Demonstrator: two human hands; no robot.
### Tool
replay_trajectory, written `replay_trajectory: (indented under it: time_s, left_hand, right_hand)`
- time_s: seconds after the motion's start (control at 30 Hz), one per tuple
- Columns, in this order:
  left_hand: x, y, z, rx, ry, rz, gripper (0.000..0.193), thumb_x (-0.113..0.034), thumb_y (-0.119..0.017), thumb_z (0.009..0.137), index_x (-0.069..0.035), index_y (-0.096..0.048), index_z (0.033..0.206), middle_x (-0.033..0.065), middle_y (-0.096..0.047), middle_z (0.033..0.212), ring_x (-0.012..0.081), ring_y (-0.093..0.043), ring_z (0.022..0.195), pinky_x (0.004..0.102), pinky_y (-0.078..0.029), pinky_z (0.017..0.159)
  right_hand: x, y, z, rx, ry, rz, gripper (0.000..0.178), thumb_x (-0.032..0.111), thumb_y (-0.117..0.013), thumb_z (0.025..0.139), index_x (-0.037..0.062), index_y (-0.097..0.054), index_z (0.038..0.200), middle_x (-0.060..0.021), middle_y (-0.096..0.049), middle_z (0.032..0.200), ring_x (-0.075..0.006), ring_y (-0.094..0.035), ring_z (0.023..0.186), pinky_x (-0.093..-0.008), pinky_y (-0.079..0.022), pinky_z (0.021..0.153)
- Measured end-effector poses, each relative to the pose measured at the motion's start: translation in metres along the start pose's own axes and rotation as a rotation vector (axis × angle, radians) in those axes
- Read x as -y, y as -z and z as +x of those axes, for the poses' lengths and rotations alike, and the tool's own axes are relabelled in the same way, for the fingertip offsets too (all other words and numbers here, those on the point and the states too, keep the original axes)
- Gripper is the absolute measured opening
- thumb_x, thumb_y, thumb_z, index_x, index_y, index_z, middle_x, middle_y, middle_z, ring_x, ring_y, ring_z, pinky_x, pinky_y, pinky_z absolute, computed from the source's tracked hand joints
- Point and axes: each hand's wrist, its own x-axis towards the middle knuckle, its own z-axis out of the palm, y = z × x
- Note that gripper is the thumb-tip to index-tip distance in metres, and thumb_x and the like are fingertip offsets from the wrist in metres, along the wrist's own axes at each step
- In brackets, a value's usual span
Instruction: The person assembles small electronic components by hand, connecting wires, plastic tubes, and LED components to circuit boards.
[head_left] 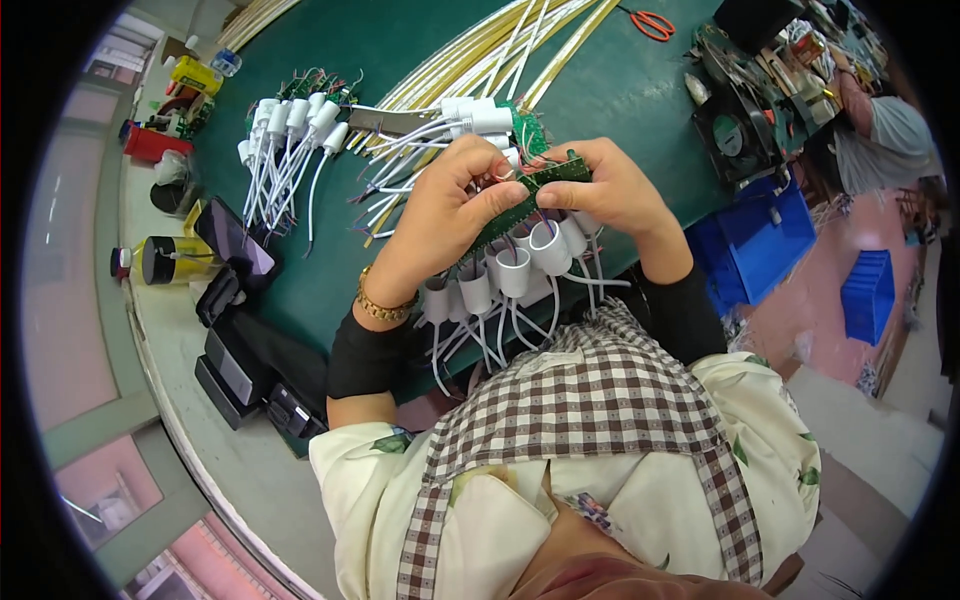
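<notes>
Between both hands, a long green circuit board (562, 172) is held tilted above the table. My left hand (462, 196) pinches its left part, thumb on the board and fingers curled by thin wires. On its right part, the thumb and fingers of my right hand (606, 190) are closed. White hollow plastic sleeves (513, 268) with white cables hang along the board's near side, toward my lap. Just beyond my hands lies another bundle of white sleeves (480, 118) with cables, beside a green board (530, 128). What my left fingertips do behind the board is partly hidden.
Another sleeve-and-cable bundle (292, 120) lies at the left on the green table (640, 105). Long pale strips (455, 62) spread across the back, near orange-handled scissors (652, 25). A phone (235, 238) stands left; a blue bin (755, 245) and a small fan (735, 135) are right.
</notes>
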Motion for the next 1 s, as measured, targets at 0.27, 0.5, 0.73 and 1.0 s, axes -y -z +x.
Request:
replay_trajectory:
  time_s: [0.27,0.5,0.73,1.0]
  left_hand:
    - [0.006,0.018,0.006,0.142,0.379,-0.16,0.021,-0.017,-0.074,0.077,0.0,-0.063,0.081,-0.0022,-0.056,0.071,0.0041,-0.047,0.064,0.0201,-0.038,0.058]
    - [0.016,0.019,0.004,0.196,0.272,-0.261,0.028,-0.026,-0.069,0.082,0.0,-0.061,0.083,-0.0032,-0.056,0.071,0.0045,-0.046,0.062,0.0213,-0.038,0.054]
    - [0.002,0.001,0.005,0.088,0.214,0.329,0.031,-0.027,-0.068,0.079,0.002,-0.062,0.072,0.0114,-0.053,0.056,0.0153,-0.045,0.048,0.0311,-0.037,0.048]
    - [0.004,0.001,0.0,0.087,0.239,-0.027,0.035,-0.014,-0.081,0.067,-0.002,-0.053,0.083,0.0012,-0.054,0.065,0.0087,-0.049,0.06,0.0251,-0.041,0.054]
  right_hand:
    - [-0.003,-0.018,0.0,-0.088,0.08,-0.248,0.02,0.011,-0.073,0.073,0.0001,-0.067,0.089,-0.002,-0.066,0.07,-0.0049,-0.058,0.064,-0.0229,-0.045,0.056]
    - [-0.014,-0.014,0.0,-0.217,0.142,-0.207,0.019,0.011,-0.072,0.074,-0.0007,-0.067,0.088,-0.0038,-0.065,0.068,-0.0051,-0.056,0.061,-0.0231,-0.044,0.055]
    - [-0.019,-0.019,0.004,-0.438,0.421,-0.622,0.023,0.013,-0.072,0.074,-0.0014,-0.067,0.091,-0.0066,-0.065,0.07,-0.0067,-0.057,0.062,-0.0249,-0.044,0.053]
    - [-0.009,0.001,0.001,-0.103,0.082,-0.109,0.035,0.012,-0.072,0.076,-0.0027,-0.06,0.105,-0.0021,-0.064,0.092,-0.0077,-0.057,0.082,-0.0209,-0.046,0.073]
